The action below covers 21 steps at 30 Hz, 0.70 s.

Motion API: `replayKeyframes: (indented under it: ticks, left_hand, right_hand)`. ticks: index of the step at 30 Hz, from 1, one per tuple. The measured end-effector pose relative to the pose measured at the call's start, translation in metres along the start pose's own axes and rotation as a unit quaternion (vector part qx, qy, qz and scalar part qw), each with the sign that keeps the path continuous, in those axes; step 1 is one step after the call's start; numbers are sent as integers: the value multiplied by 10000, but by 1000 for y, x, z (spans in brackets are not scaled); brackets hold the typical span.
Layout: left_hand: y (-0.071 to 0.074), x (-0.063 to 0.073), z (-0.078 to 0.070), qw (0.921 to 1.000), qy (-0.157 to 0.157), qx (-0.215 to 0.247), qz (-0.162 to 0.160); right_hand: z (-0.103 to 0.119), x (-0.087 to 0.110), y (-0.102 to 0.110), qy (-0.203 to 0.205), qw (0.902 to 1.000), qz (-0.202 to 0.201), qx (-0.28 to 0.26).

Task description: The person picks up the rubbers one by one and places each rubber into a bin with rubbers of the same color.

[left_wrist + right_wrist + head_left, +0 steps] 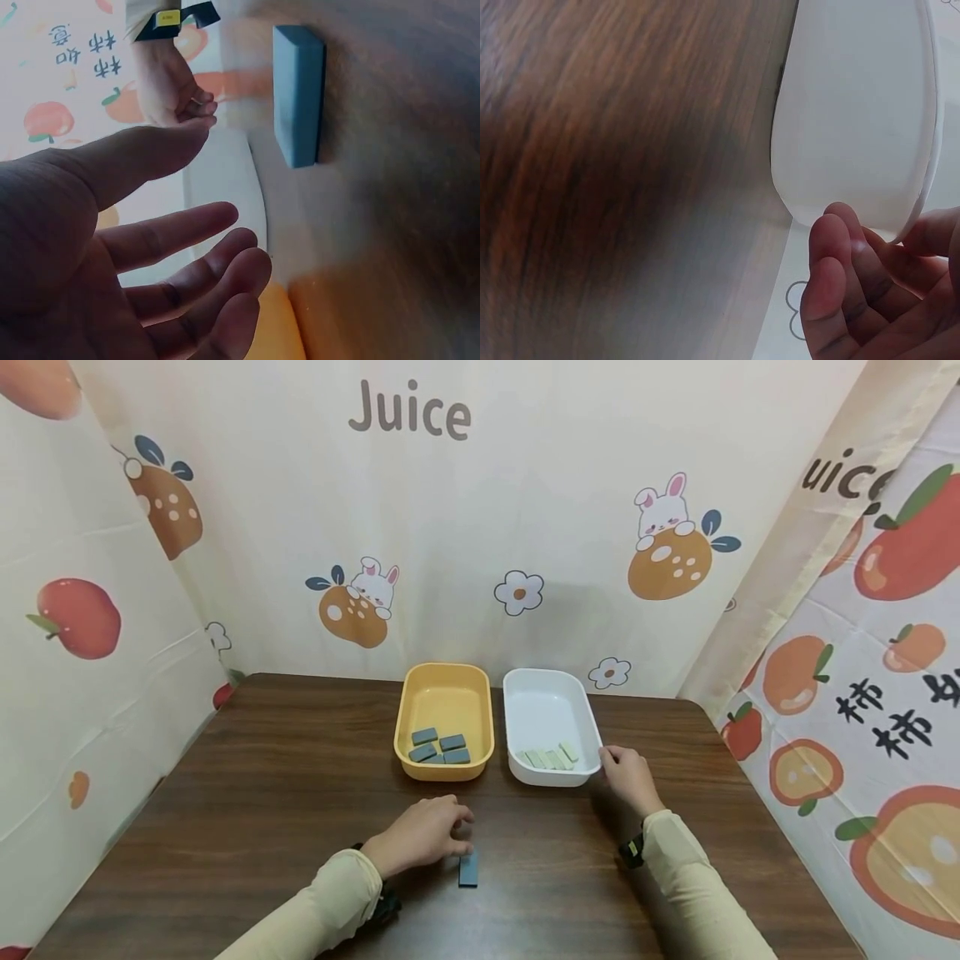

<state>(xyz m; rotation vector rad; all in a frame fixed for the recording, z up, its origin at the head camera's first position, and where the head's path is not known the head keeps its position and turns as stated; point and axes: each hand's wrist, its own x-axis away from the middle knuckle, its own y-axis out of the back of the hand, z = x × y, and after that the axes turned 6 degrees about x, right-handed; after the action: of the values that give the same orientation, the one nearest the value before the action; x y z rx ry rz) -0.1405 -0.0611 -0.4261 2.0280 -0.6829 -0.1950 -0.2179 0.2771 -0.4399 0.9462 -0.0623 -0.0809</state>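
Note:
A blue-grey rectangular block (468, 869) lies alone on the table in front of the person. My left hand (423, 832) hovers just beside and over its far end, thumb and fingers spread and loosely bent. In the left wrist view that block (298, 96) stands apart from the fingertips, with nothing held. At the white plastic bin (551, 772), my right hand (628, 777) pinches the rim at the near right corner. Seen from the right wrist, the thumb and fingers (829, 281) meet at the bin's edge. Several pale green blocks (547, 757) lie inside the white bin.
Left of the white bin stands a yellow bin (444, 772) with several blue-grey blocks (439, 747) in its near end. Both bins sit near the far edge of the dark wooden table (300, 760). A printed fabric curtain (450, 527) rises behind and along both sides.

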Motion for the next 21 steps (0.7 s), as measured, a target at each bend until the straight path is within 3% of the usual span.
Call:
replayKeyframes:
  ticks: [9,21]
  left_hand:
    - [-8,0,-6,9992,-118,-151,362]
    - [-18,-3,-3,9947,-861,-241,506]
  right_hand:
    - [-2,-1,-2,-22,10000,-14,-69]
    - [-3,-3,-3,-75,10000,-45,-28]
